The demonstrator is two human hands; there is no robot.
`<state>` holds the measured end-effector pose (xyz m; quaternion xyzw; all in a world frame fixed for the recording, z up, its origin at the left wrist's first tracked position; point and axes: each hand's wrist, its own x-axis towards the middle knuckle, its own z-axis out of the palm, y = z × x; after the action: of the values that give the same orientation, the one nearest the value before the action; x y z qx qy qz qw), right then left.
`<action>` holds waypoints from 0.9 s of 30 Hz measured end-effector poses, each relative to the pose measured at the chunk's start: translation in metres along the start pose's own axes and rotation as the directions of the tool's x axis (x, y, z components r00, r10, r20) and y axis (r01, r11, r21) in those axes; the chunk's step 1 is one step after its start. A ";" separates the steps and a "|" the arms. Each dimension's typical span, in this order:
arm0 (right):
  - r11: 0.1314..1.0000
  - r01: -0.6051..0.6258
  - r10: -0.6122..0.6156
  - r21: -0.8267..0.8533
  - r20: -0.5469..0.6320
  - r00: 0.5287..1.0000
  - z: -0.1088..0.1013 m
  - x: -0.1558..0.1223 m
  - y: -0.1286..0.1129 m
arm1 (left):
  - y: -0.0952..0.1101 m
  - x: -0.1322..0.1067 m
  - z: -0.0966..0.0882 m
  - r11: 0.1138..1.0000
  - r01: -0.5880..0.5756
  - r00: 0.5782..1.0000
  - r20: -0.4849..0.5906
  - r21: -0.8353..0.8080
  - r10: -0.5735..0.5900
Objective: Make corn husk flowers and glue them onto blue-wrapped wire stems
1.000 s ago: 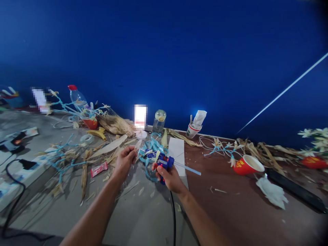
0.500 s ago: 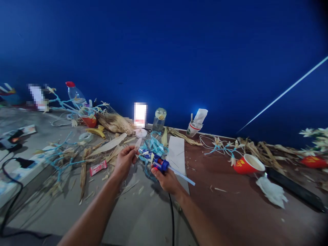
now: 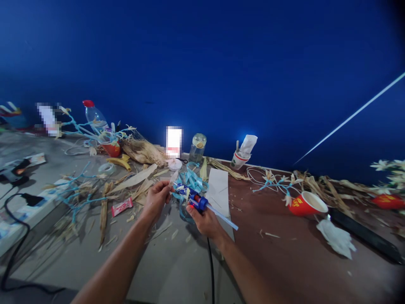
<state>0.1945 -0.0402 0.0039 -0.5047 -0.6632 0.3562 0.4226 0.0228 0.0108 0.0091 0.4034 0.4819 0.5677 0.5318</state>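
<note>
My left hand (image 3: 158, 198) pinches a thin, pale strip of corn husk (image 3: 174, 176) that points up from its fingertips. Wrapped in my right hand (image 3: 207, 221) is a blue glue gun (image 3: 198, 202), its nozzle aimed left at the husk strip. A clear glue stick (image 3: 223, 217) juts from the gun's rear, and a black cord (image 3: 211, 266) hangs below. Nozzle and left fingertips are very close; whether they touch I cannot tell. Just behind the gun lies a heap of light-blue ribbon (image 3: 198, 183).
Dry husks (image 3: 142, 152), blue-wrapped wire branches (image 3: 76, 198) and a pink wrapper (image 3: 122, 207) lie left. A glass jar (image 3: 197, 150) and a paper cup (image 3: 239, 160) stand by the blue wall. Rightward are a tipped red cup (image 3: 303, 204), crumpled tissue (image 3: 335, 236) and a power strip (image 3: 34, 211) far left.
Both hands keep nearly the same places. My left hand has edged slightly right towards the nozzle, and the glue stick seems to jut out a little less.
</note>
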 end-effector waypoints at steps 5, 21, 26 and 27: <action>0.998 -0.008 0.006 -0.061 -0.025 1.000 0.000 0.000 -0.006 | -0.002 0.002 -0.001 1.000 -0.001 1.000 0.003 -0.017 0.002; 0.990 0.063 -0.070 -0.124 -0.050 0.996 0.003 0.002 -0.008 | -0.001 0.001 0.001 1.000 -0.016 1.000 0.003 -0.014 0.016; 0.987 0.057 -0.069 -0.151 -0.076 0.995 0.001 0.003 -0.009 | -0.005 0.003 -0.001 1.000 -0.013 1.000 0.009 -0.019 0.013; 0.987 0.053 -0.066 -0.150 -0.080 0.995 0.001 0.003 -0.009 | -0.006 0.003 -0.001 1.000 -0.013 1.000 0.013 -0.016 0.014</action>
<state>0.1896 -0.0397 0.0125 -0.5291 -0.6842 0.2716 0.4221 0.0226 0.0136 0.0030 0.4061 0.4709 0.5725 0.5344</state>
